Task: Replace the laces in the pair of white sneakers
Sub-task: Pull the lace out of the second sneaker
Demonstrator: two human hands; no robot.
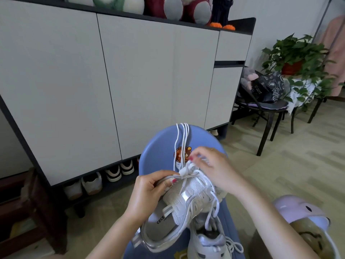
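clearly we were midway: our left hand (pixel 149 191) gripped the raised sneaker (pixel 179 206) by its tongue, our right hand (pixel 211 169) pinched its lace (pixel 187 170) near the toe. spare laces (pixel 183 143) hung on the blue chair (pixel 205 141); the second sneaker (pixel 207 242) waited below.

Two bare forearms are seen, no sleeves, watch or rings being worn, and red-pink polish is shown on the nails of the left hand (pixel 149 189) and the right hand (pixel 214 169), plainest on the left thumb and a right fingertip.
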